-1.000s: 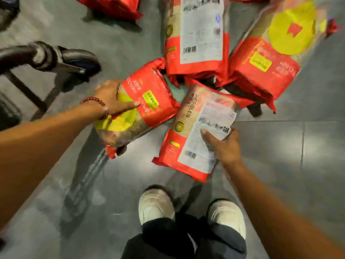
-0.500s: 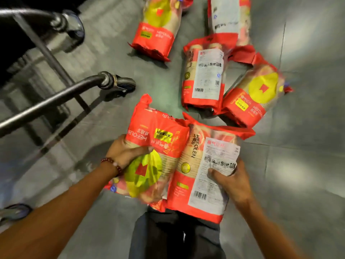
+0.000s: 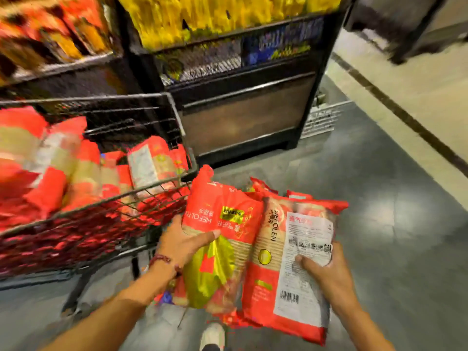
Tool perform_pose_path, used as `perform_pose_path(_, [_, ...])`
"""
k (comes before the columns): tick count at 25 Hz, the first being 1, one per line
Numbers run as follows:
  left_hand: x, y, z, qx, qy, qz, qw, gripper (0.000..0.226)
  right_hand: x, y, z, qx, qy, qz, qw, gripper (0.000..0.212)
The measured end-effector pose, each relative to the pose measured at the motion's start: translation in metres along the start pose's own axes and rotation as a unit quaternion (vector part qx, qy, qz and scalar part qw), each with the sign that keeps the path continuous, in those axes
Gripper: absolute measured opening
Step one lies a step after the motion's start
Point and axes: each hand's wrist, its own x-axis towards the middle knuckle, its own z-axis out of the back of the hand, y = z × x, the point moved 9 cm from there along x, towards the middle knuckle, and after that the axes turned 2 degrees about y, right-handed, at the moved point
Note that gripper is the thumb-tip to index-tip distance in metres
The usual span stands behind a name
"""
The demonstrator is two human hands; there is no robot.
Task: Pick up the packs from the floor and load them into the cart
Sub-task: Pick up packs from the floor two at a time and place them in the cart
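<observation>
1. Right hand clamps the right pack: thumb pressed on the white label face, fingers wrapped behind the far edge. Likely gripped at mid-length so the long bag doesn't flop.
2. Left hand clamps the left pack: thumb across the front, palm on its left side. A beaded bracelet sits on that wrist.
3. Both packs are in the air, side by side, long edges touching or overlapping, held near chest level above the grey floor. A shoe shows below them. Carrying two at once probably cuts trips; pressing them together steadies both.
4. Look of the packs: long soft plastic bags, red at both ends, clear middle showing pale stacked contents. The left one faces front-out, yellow panel with a red mark and "WEFOLEN" printed upside down. The right one faces back-out, white label with barcode and small print.
5. The wire cart is just left of the left pack; the pack's top corner is beside the cart's near rim, not yet over it. Next step looks like swinging left and dropping them in.
6. The cart already holds many matching packs in cart, piled loosely; blurred, count unclear.
7. Beyond it, dark shelving with yellow and orange goods, too blurred to identify.
</observation>
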Motion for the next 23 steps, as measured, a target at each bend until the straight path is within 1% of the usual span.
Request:
perform_pose_path(2, [-0.017,-0.042,0.038,-0.019,-0.039,-0.011,0.999,0.098,-0.001,0.062,-0.002,-0.005,0.025,0.029,0.999,0.061])
perform_pose_path(5, [-0.016,-0.098,0.095,-0.048,-0.077,-0.042,0.995,0.085,0.019,0.141,-0.020,-0.020,0.052,0.077,0.995,0.076])
perform_pose_path(9, [0.012,-0.145,0.178,-0.066,-0.122,-0.049,0.989,0.082,0.056,0.243,-0.077,-0.050,0.091,0.166,0.981,0.063])
perform_pose_path(11, [0.032,-0.153,0.220,-0.076,-0.156,-0.031,0.984,0.093,0.077,0.284,-0.115,-0.064,0.120,0.191,0.972,0.057])
perform_pose_path(12, [0.046,-0.152,0.237,-0.093,-0.160,-0.026,0.982,0.098,0.088,0.299,-0.134,-0.072,0.128,0.195,0.970,0.055])
perform_pose_path(14, [0.073,-0.149,0.262,-0.118,-0.162,-0.016,0.980,0.103,0.112,0.321,-0.168,-0.073,0.146,0.202,0.966,0.051])
perform_pose_path(18, [0.110,-0.142,0.283,-0.152,-0.166,0.021,0.974,0.099,0.146,0.345,-0.216,-0.066,0.172,0.208,0.961,0.033])
perform_pose_path(22, [0.139,-0.116,0.286,-0.155,-0.184,0.065,0.968,0.085,0.185,0.343,-0.222,-0.042,0.178,0.179,0.967,0.025])
perform_pose_path(23, [0.142,-0.107,0.284,-0.151,-0.188,0.089,0.966,0.084,0.196,0.340,-0.218,-0.036,0.173,0.171,0.969,0.024])
